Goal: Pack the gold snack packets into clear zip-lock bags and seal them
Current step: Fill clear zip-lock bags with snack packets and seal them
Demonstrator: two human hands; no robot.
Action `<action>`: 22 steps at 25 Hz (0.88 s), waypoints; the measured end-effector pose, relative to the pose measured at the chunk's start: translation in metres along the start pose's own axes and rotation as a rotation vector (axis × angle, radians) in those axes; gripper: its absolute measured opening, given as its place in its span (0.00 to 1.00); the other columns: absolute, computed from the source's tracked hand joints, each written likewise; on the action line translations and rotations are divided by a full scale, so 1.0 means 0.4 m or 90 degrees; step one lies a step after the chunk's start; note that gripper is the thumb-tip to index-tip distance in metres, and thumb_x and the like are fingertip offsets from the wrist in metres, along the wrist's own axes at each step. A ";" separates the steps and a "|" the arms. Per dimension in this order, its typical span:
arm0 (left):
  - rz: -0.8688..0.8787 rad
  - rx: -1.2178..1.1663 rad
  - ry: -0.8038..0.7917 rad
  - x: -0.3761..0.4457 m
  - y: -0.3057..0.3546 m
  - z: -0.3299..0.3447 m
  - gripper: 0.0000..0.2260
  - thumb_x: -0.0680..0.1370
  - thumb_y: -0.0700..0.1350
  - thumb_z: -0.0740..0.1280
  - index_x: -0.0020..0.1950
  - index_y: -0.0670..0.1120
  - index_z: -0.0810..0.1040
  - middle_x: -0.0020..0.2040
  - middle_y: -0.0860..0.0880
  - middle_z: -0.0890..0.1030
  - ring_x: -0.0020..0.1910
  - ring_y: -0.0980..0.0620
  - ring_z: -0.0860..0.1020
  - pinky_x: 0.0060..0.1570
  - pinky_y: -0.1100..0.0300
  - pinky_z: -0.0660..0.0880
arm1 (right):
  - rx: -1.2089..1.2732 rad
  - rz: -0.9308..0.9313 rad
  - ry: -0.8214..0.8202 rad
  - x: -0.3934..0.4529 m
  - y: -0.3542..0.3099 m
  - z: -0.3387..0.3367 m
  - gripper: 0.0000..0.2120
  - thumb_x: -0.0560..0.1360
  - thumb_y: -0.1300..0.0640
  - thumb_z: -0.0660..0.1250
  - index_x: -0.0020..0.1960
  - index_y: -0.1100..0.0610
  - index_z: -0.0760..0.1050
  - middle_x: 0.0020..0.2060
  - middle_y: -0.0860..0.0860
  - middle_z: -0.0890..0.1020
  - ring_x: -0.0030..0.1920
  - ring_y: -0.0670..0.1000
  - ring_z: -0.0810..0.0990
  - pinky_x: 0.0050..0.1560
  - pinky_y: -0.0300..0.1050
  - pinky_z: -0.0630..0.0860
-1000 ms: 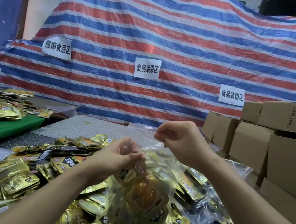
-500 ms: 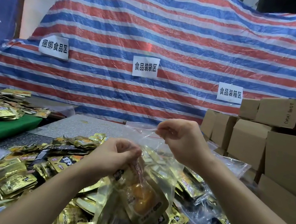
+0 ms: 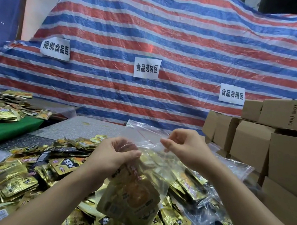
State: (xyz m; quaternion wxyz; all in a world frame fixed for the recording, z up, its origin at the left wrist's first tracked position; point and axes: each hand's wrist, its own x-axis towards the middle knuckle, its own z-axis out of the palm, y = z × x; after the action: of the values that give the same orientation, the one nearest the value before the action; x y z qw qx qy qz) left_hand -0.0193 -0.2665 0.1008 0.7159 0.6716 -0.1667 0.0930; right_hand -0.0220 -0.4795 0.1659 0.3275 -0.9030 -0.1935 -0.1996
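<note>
Behind everything hangs a striped tarpaulin [image 3: 174, 39] in red, blue and white, draped over a tall mound that fills the far side of the room, with a blue wall [image 3: 0, 13] at far left. Three white paper signs [image 3: 146, 68] with black Chinese characters are stuck to the tarpaulin, one left, one centre, one right. Stacked cardboard boxes [image 3: 273, 146] stand along the right side, rising from the desk's edge toward the far right. The desk [image 3: 76, 126] has a speckled grey surface, pale in a far panel and darker nearer; a green sheet [image 3: 10, 128] covers its left part, and a second heap of gold packets lies on that sheet at far left. A loose pile of gold snack packets [image 3: 24, 176] spreads over the near and middle desk, under and around both forearms. Some clear plastic bags [image 3: 235, 167] lie crumpled on the right, just beside the boxes. Held above the pile at centre is a clear zip-lock bag [image 3: 155, 163], its mouth toward the far side and gold packets visible through its lower part. The left hand [image 3: 116, 155] has its grip closed on the bag's near left edge, fingers curled round the plastic and the packets inside. The right hand [image 3: 182, 148] pinches the bag's upper rim between thumb and fingertips, holding the mouth up and apart from the left hand.
</note>
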 end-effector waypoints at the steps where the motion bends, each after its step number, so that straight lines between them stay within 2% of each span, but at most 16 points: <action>1: 0.008 -0.002 0.009 -0.003 -0.003 0.002 0.09 0.70 0.43 0.77 0.45 0.40 0.82 0.38 0.47 0.85 0.35 0.52 0.82 0.32 0.63 0.77 | 0.011 0.002 0.004 -0.001 -0.002 -0.002 0.12 0.77 0.46 0.69 0.42 0.54 0.79 0.31 0.44 0.83 0.31 0.42 0.78 0.34 0.38 0.73; 2: 0.018 0.005 0.024 -0.004 -0.007 0.002 0.10 0.69 0.44 0.77 0.44 0.40 0.81 0.36 0.48 0.84 0.34 0.53 0.82 0.31 0.65 0.76 | 0.023 0.009 -0.007 -0.002 -0.005 -0.006 0.12 0.77 0.45 0.69 0.43 0.54 0.79 0.34 0.44 0.85 0.34 0.44 0.81 0.38 0.41 0.76; 4: 0.034 0.043 0.037 -0.006 -0.012 0.007 0.06 0.71 0.43 0.76 0.45 0.43 0.82 0.38 0.49 0.85 0.37 0.55 0.83 0.34 0.66 0.76 | 0.057 0.028 -0.070 -0.006 -0.009 -0.017 0.13 0.77 0.43 0.68 0.45 0.54 0.78 0.37 0.43 0.86 0.37 0.41 0.82 0.42 0.43 0.75; 6: 0.030 0.061 0.004 -0.007 -0.007 0.007 0.05 0.75 0.39 0.72 0.50 0.47 0.82 0.42 0.49 0.87 0.44 0.53 0.85 0.42 0.62 0.79 | 0.082 0.036 -0.155 -0.013 -0.010 -0.029 0.14 0.77 0.42 0.67 0.46 0.54 0.79 0.39 0.42 0.86 0.38 0.37 0.81 0.45 0.43 0.73; 8: 0.010 0.063 -0.055 -0.006 0.000 -0.002 0.08 0.78 0.38 0.68 0.54 0.48 0.81 0.45 0.48 0.87 0.48 0.52 0.85 0.48 0.57 0.80 | 0.079 0.023 -0.192 -0.016 -0.007 -0.034 0.16 0.74 0.42 0.68 0.46 0.55 0.81 0.41 0.46 0.86 0.42 0.41 0.82 0.50 0.48 0.76; 10: -0.011 0.044 -0.093 -0.004 0.011 -0.013 0.07 0.80 0.41 0.66 0.56 0.48 0.81 0.47 0.48 0.87 0.48 0.51 0.85 0.45 0.57 0.81 | 0.082 0.007 -0.155 -0.018 -0.007 -0.029 0.18 0.71 0.41 0.70 0.43 0.56 0.83 0.40 0.54 0.85 0.42 0.49 0.81 0.52 0.56 0.77; 11: -0.016 0.038 -0.099 -0.004 0.018 -0.018 0.07 0.80 0.45 0.66 0.56 0.48 0.81 0.48 0.48 0.86 0.47 0.51 0.85 0.43 0.58 0.81 | 0.093 0.000 -0.128 -0.019 -0.008 -0.025 0.18 0.69 0.41 0.71 0.42 0.56 0.84 0.40 0.56 0.85 0.41 0.51 0.80 0.53 0.57 0.78; 14: 0.018 0.044 -0.053 0.006 0.031 -0.020 0.13 0.79 0.53 0.62 0.55 0.45 0.79 0.47 0.48 0.86 0.44 0.49 0.85 0.38 0.61 0.80 | 0.106 -0.026 -0.099 -0.021 -0.004 -0.018 0.14 0.71 0.45 0.72 0.44 0.57 0.84 0.39 0.52 0.86 0.42 0.50 0.84 0.49 0.45 0.80; 17: 0.072 0.046 -0.005 0.015 0.046 -0.026 0.13 0.80 0.51 0.62 0.52 0.42 0.79 0.45 0.47 0.86 0.41 0.46 0.85 0.38 0.57 0.82 | 0.096 -0.057 -0.078 -0.027 -0.002 -0.015 0.08 0.73 0.50 0.73 0.44 0.55 0.84 0.38 0.49 0.86 0.41 0.47 0.84 0.43 0.37 0.80; 19: 0.091 0.031 0.013 0.016 0.053 -0.028 0.11 0.81 0.48 0.62 0.51 0.42 0.79 0.43 0.47 0.86 0.40 0.46 0.85 0.35 0.61 0.80 | 0.098 -0.063 -0.063 -0.030 0.002 -0.015 0.04 0.73 0.53 0.74 0.45 0.54 0.83 0.38 0.49 0.86 0.41 0.46 0.85 0.44 0.38 0.80; 21: 0.119 0.017 0.032 0.015 0.057 -0.022 0.10 0.81 0.46 0.62 0.50 0.43 0.80 0.42 0.46 0.86 0.38 0.46 0.85 0.33 0.64 0.78 | 0.088 -0.056 -0.041 -0.033 0.001 -0.018 0.09 0.72 0.53 0.75 0.50 0.51 0.80 0.38 0.50 0.86 0.40 0.46 0.84 0.46 0.41 0.81; 22: 0.138 0.019 0.039 0.013 0.059 -0.016 0.09 0.81 0.46 0.63 0.49 0.43 0.80 0.42 0.47 0.86 0.37 0.47 0.85 0.33 0.64 0.78 | 0.059 -0.054 -0.034 -0.035 -0.001 -0.021 0.14 0.71 0.48 0.75 0.54 0.49 0.77 0.39 0.50 0.85 0.41 0.46 0.83 0.46 0.41 0.80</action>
State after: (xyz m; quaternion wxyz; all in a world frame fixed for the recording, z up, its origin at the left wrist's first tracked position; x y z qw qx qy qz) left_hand -0.0222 -0.2587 0.1244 0.6964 0.6569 -0.2151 0.1930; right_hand -0.0362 -0.4881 0.1652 0.3548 -0.8829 -0.2492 -0.1801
